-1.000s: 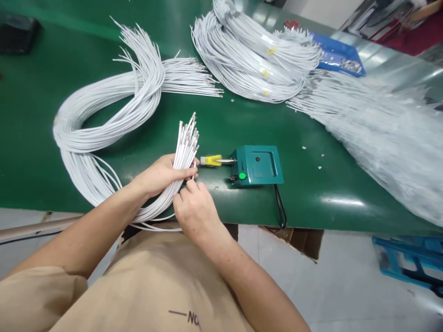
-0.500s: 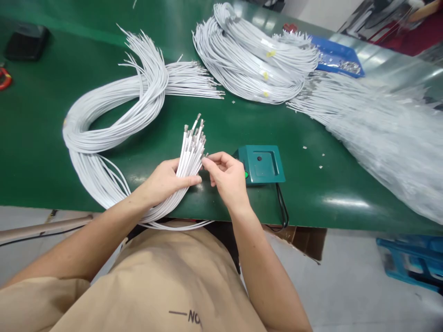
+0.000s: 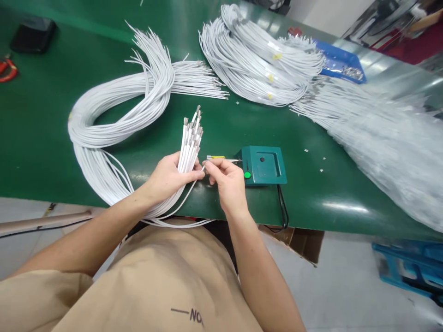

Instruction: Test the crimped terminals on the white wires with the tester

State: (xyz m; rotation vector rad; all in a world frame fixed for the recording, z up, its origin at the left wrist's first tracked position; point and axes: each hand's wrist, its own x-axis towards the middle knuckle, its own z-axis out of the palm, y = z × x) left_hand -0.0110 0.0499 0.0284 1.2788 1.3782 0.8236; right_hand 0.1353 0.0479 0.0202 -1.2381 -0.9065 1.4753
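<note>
My left hand [image 3: 173, 173] is closed around a bundle of white wires [image 3: 189, 154], whose metal-tipped ends fan upward above the fingers. Just right of it, my right hand [image 3: 226, 180] pinches a single white wire [image 3: 190, 191] that stands apart from the bundle, its tip hidden by the fingers. Beside the right hand is a green box-shaped device [image 3: 272, 179] with a lit green button and a black cable. Between fingers and device, a slim part with a yellow strip [image 3: 217, 157] shows. The bundle's wires run down past the table edge.
A looped bunch of white wires [image 3: 83, 133] lies on the green table [image 3: 41, 152] at left. Behind are coiled wires [image 3: 249, 64], a blue tray [image 3: 341, 57] of small metal parts, and bagged wires [image 3: 384, 138] at right. Red-handled pliers [image 3: 7, 70] and a black box [image 3: 33, 35] sit far left.
A single wire has come away from the bundle toward my right hand, which is still pinched. The yellow-striped part now shows. The whole view has shifted slightly.
</note>
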